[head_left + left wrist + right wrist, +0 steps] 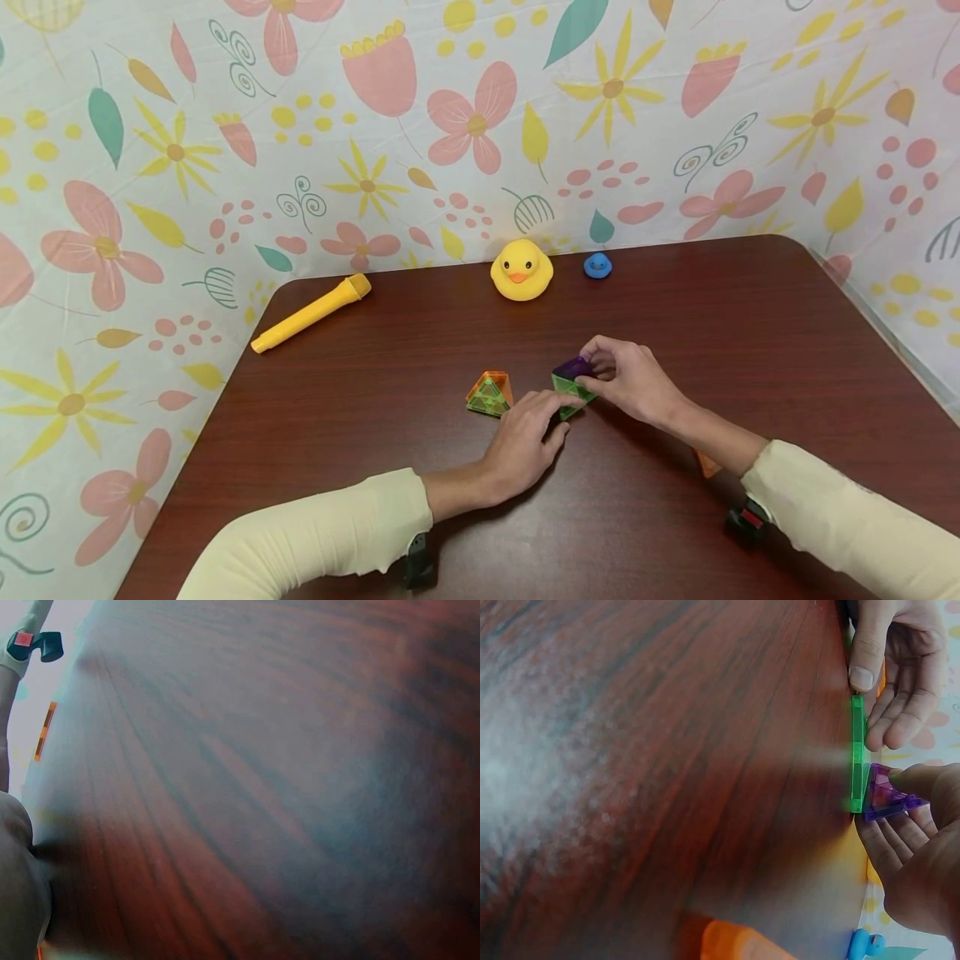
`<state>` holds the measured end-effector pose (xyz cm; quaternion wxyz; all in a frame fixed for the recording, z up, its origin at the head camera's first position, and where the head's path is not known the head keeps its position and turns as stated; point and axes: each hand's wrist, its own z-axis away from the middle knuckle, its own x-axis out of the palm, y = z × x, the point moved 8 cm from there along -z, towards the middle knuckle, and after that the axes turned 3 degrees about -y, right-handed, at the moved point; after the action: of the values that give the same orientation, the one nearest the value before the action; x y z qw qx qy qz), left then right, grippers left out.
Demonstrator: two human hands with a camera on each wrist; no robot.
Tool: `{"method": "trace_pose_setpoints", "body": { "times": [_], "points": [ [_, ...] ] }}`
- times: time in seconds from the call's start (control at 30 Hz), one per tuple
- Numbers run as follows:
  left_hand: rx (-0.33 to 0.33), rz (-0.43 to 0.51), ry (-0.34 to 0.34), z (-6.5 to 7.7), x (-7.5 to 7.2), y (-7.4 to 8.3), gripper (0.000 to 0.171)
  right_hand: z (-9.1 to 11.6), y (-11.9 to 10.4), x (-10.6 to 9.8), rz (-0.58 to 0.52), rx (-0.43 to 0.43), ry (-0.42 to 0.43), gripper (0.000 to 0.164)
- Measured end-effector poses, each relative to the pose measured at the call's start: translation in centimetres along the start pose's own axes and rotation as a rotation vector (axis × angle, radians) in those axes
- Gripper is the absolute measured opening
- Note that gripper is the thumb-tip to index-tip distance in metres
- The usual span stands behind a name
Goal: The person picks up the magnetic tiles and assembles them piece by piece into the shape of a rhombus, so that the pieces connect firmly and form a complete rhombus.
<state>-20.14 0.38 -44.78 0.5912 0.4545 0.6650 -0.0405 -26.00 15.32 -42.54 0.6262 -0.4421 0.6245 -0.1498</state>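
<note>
My right hand point(633, 379) pinches a purple translucent triangular magnetic tile point(889, 796) between thumb and fingers. The purple tile stands tilted at the edge of a flat green translucent tile point(857, 750) on the table. My left hand point(525, 446) reaches in from the near side, its index finger lying fairly straight over the green tile. In the right wrist view its thumb touches the green tile's end. Just left of the hands is a small translucent piece of orange point(501, 382) and green triangles point(489, 398). The left wrist view shows mostly tabletop.
At the back of the brown table point(360, 367) sit a yellow rubber duck point(521, 271) and a small blue duck point(597, 266). A yellow toy microphone point(311, 314) lies at the far left. An orange tile point(707, 463) is partly hidden under my right forearm.
</note>
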Motion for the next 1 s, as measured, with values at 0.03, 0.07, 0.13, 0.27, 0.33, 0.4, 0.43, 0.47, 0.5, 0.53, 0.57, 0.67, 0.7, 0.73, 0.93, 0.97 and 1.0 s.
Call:
{"method": "trace_pose_setpoints", "body": {
  "times": [0.03,0.07,0.13,0.27,0.33,0.4,0.43,0.47,0.5,0.53,0.57,0.67,0.7,0.73,0.93,0.97,1.0],
  "points": [
    [0.001,0.001,-0.001,0.0,0.0,0.0,0.035,0.0,0.0,0.0,-0.003,-0.002,-0.001,0.026],
    [0.001,0.001,-0.001,0.0,0.0,0.0,0.035,0.1,-0.1,-0.1,-0.007,-0.005,-0.002,0.026],
    [0.002,0.003,-0.002,0.0,0.0,0.0,0.036,0.2,-0.1,-0.2,-0.012,-0.010,-0.003,0.027],
    [-0.003,0.010,-0.003,0.0,0.0,0.0,0.036,0.5,0.0,-0.4,-0.014,-0.016,-0.007,0.029],
    [-0.007,0.012,-0.002,0.0,0.0,-0.1,0.036,0.6,0.1,-0.6,-0.013,-0.020,-0.011,0.031],
    [-0.009,0.012,-0.002,0.0,0.0,-0.1,0.035,0.7,0.2,-0.8,-0.012,-0.023,-0.016,0.033],
    [-0.009,0.011,-0.001,0.0,0.1,-0.1,0.035,0.7,0.2,-0.9,-0.009,-0.025,-0.019,0.035],
    [-0.009,0.010,-0.001,0.0,0.1,-0.1,0.035,0.8,0.1,-1.0,-0.002,-0.030,-0.021,0.036],
    [-0.009,0.009,-0.001,0.0,0.1,-0.1,0.035,0.9,0.1,-1.2,0.001,-0.034,-0.024,0.038],
    [-0.008,0.009,0.000,0.0,0.1,-0.1,0.036,1.0,0.1,-1.3,0.004,-0.038,-0.027,0.040],
    [-0.006,0.011,0.001,0.0,0.0,-0.1,0.036,1.1,0.1,-1.4,0.007,-0.042,-0.029,0.042],
    [-0.004,0.011,0.005,0.0,0.0,-0.1,0.036,1.6,-0.1,-1.9,0.025,-0.061,-0.034,0.047],
    [-0.002,0.011,0.007,0.0,0.0,-0.1,0.036,1.8,-0.1,-2.1,0.031,-0.064,-0.034,0.049],
    [-0.001,0.012,0.007,0.0,0.0,-0.1,0.037,2.0,-0.1,-2.3,0.039,-0.067,-0.036,0.051],
    [-0.005,0.009,0.008,0.0,0.1,-0.1,0.037,3.5,0.2,-3.5,0.099,-0.064,-0.047,0.060],
    [-0.007,0.007,0.009,0.0,0.1,-0.2,0.037,3.8,0.2,-3.6,0.105,-0.069,-0.049,0.061],
    [-0.009,0.005,0.010,0.0,0.0,-0.1,0.037,4.1,0.3,-3.8,0.106,-0.072,-0.052,0.062]
  ]
}}
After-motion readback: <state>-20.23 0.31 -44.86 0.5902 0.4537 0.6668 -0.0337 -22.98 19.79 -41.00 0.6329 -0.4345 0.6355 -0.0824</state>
